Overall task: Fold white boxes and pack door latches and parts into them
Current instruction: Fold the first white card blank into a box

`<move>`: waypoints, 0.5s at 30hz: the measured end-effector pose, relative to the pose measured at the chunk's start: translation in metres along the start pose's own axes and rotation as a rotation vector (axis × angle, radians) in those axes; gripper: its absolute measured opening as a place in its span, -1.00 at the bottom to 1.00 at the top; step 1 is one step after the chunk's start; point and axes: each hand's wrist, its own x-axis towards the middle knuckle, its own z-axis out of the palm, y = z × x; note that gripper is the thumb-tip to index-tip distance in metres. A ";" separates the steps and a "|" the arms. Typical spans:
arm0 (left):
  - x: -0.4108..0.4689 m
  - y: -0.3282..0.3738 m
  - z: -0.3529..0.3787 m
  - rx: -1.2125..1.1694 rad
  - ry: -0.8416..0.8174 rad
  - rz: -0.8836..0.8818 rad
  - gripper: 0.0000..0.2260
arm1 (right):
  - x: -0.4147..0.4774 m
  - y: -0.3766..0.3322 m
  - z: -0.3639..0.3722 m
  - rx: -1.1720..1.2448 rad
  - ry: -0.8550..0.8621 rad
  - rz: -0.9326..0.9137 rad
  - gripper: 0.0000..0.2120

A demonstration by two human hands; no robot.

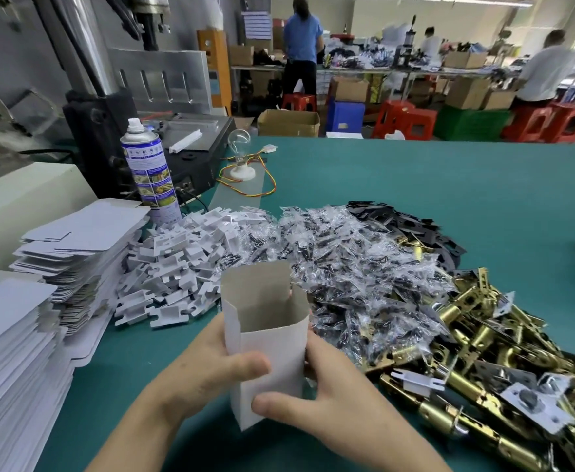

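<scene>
A white box (272, 342), opened into a tube with its grey inside and upright top flap showing, is held above the green table (449, 185). My left hand (201, 366) grips its left side, thumb across the front. My right hand (326, 396) grips its right side, thumb on the lower front. Brass door latches (483, 356) lie heaped to the right. Clear bags of dark screws (340, 264) fill the middle. White plastic parts (177, 267) pile up on the left, and black plates (401, 223) lie behind.
Stacks of flat white box blanks (75, 247) stand at the left, with a taller stack (10, 362) nearer me. A spray can (149, 172), a bulb on a wired holder (241, 155) and a press machine (136, 97) stand behind. People work at far tables.
</scene>
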 end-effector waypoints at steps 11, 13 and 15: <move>0.009 -0.023 0.032 -0.157 0.136 -0.034 -0.14 | -0.042 -0.011 -0.140 -0.626 0.651 0.025 -0.88; 0.008 -0.025 0.034 -0.132 0.085 -0.036 -0.21 | -0.043 -0.006 -0.169 -0.783 0.696 0.112 -0.94; 0.007 -0.027 0.036 -0.107 0.064 -0.055 -0.17 | -0.039 -0.001 -0.190 -0.930 0.593 0.246 -0.91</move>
